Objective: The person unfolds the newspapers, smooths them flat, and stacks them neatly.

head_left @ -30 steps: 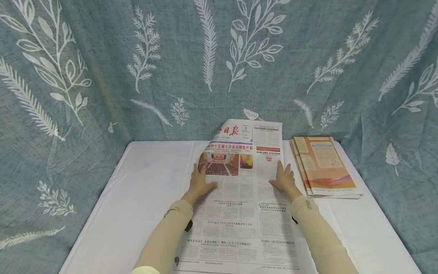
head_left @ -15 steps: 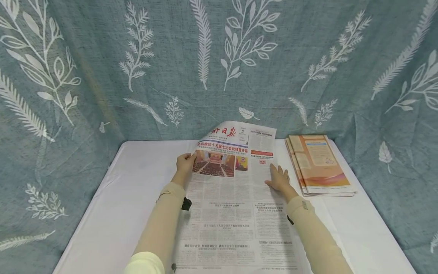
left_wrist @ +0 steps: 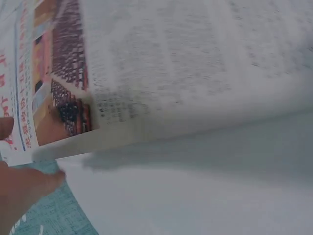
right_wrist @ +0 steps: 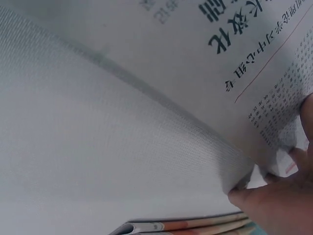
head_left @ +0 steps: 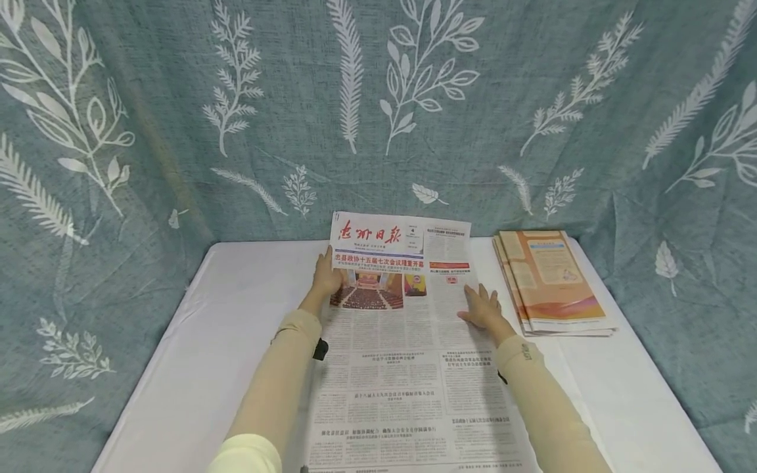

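Note:
A long newspaper (head_left: 378,368) with a red masthead and a crowd photo lies spread lengthwise before me, its upper end reaching the curtain. At its upper left edge my left hand (head_left: 325,276) pinches the sheet. In the left wrist view, one fingertip (left_wrist: 6,128) lies over the print and another finger (left_wrist: 29,186) sits beyond the edge. My right hand (head_left: 486,310) rests on the right edge with fingers spread. The right wrist view shows its fingertips (right_wrist: 239,195) touching the slightly raised paper (right_wrist: 210,98).
A stack of folded orange-and-tan papers (head_left: 556,282) lies on the right of the white-covered table (head_left: 236,315). Behind the table hangs a blue-green curtain (head_left: 284,98) with white leaf patterns.
My left hand has moved outward and up to the newspaper's left edge. The curled upper left corner has unrolled, showing the full masthead. My right hand stays nearly in place.

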`<state>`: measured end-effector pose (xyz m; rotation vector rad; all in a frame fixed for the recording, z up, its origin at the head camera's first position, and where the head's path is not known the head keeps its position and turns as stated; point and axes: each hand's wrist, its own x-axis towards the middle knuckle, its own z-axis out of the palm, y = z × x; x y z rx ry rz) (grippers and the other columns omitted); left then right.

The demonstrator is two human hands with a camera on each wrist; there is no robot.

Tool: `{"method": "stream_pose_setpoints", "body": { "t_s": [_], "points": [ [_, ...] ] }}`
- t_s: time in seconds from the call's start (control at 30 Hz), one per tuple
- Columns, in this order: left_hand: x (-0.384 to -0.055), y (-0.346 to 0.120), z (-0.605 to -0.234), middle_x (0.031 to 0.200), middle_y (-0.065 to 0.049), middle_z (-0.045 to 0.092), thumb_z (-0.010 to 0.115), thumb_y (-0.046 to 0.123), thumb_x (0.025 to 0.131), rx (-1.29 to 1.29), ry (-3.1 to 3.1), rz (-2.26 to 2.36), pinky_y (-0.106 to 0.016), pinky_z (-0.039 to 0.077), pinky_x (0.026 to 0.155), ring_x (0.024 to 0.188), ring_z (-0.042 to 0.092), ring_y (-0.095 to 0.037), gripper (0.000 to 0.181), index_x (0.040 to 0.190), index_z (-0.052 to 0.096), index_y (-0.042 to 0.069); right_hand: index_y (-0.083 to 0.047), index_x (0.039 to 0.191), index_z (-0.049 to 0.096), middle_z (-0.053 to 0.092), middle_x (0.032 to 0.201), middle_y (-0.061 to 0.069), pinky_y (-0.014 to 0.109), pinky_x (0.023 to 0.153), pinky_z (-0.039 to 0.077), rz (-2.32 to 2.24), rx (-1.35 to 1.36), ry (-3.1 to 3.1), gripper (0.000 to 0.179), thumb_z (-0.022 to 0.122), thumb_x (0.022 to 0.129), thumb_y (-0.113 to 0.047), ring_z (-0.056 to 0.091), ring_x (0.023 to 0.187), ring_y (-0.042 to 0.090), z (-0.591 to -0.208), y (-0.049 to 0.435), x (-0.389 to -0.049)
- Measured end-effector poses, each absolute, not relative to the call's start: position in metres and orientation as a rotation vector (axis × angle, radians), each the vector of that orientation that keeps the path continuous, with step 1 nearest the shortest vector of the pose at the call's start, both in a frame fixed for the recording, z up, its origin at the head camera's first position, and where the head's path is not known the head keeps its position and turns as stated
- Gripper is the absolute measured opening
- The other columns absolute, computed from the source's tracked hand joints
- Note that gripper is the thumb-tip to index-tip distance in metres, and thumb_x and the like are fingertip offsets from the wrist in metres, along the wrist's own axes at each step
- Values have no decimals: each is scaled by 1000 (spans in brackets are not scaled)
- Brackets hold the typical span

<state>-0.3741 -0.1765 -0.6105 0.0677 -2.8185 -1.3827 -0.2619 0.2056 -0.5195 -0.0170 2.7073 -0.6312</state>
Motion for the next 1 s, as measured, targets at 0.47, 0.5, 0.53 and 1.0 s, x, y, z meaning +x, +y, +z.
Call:
{"method": "stream_pose_setpoints", "body": {
  "t_s": [0.47, 0.5, 0.53, 1.0],
  "points": [
    [-252, -146, -517, 157, -21, -7, 81, 52, 64, -361, -3587, -731, -66, -13, 109, 141, -12, -48, 114, 152, 12, 28, 4, 145, 26, 13, 151, 33, 67, 109, 15, -540, -222, 2759, 70, 60, 91, -24, 9, 137, 56, -517, 208, -262],
    [-253, -147, -520, 157, -20, -7, 80, 55, 63, -347, -3590, -721, -66, -12, 109, 142, -11, -48, 116, 152, 11, 30, 5, 145, 26, 14, 150, 33, 67, 109, 16, -553, -229, 2756, 69, 60, 91, -23, 10, 136, 57, -517, 208, -261],
    [-254, -149, -523, 157, -20, -7, 80, 57, 61, -349, -3582, -710, -67, -11, 109, 142, -9, -48, 117, 152, 11, 30, 6, 145, 25, 14, 150, 34, 67, 109, 16, -563, -232, 2754, 69, 59, 92, -22, 10, 136, 57, -517, 208, -261],
    [-220, -143, -478, 155, -27, 5, 81, 37, 71, -310, -3582, -495, -66, 5, 112, 141, 11, -49, 102, 151, 22, 13, 6, 143, 28, 16, 150, 34, 68, 108, 17, -584, -238, 2718, 66, 61, 91, -18, 11, 135, 58, -510, 202, -257]
  ]
}}
